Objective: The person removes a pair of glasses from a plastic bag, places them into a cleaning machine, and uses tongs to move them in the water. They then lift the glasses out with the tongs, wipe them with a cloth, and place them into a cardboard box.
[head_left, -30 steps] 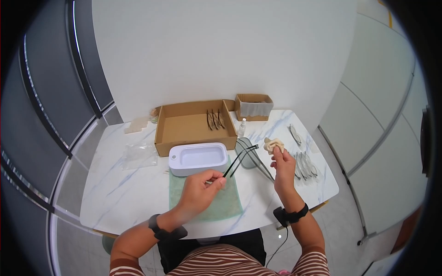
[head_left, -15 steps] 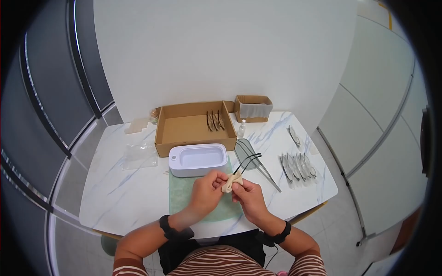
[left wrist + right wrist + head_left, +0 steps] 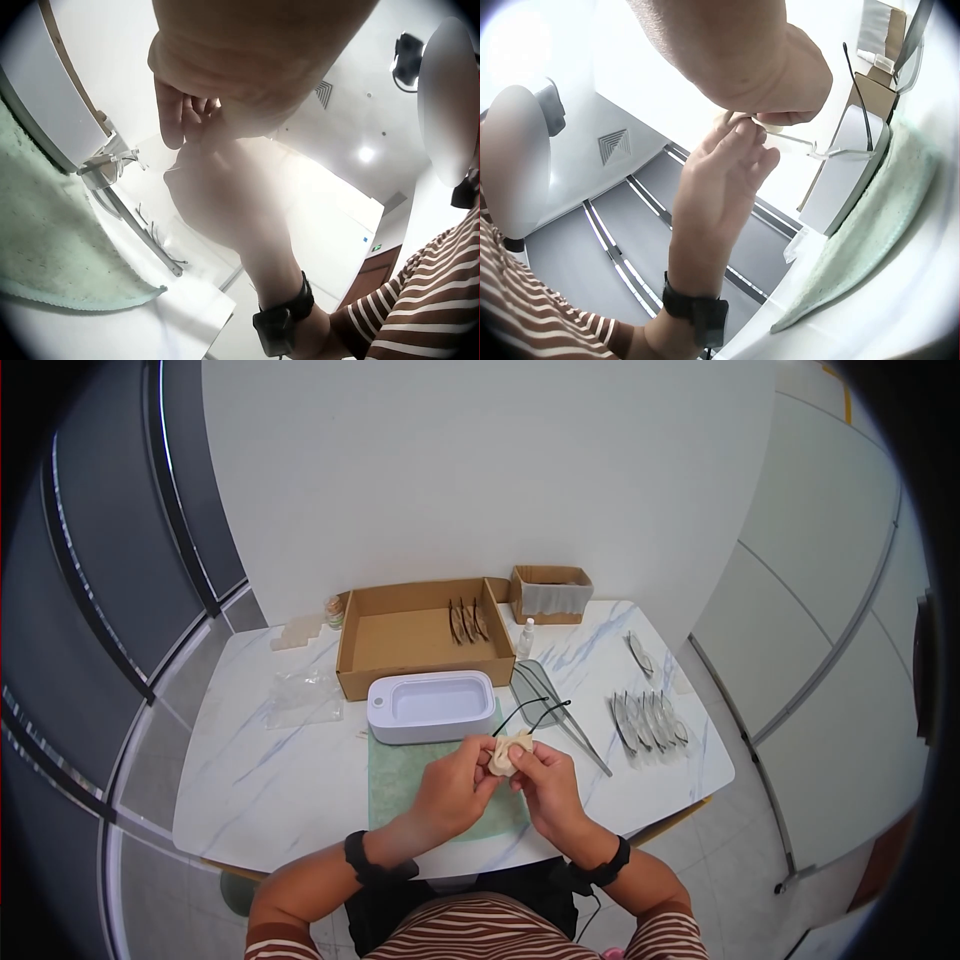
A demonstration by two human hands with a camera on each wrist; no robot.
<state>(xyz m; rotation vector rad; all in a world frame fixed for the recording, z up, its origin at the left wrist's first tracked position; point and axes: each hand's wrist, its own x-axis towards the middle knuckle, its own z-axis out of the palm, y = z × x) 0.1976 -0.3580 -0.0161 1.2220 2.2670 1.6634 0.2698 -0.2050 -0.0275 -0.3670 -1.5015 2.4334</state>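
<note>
Head view high, facing down; wrist views close, sharing green mat (image 3: 60, 240).

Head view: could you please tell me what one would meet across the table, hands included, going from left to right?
Clear bag → white tub → right hand → row of glasses.

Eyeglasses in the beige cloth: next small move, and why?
Probably a short, light rub: right hand works the beige cloth, left hand steadies the eyeglasses. The cloth is bunched against them between both hands' fingers, and the black temples point away from the grip.
</note>
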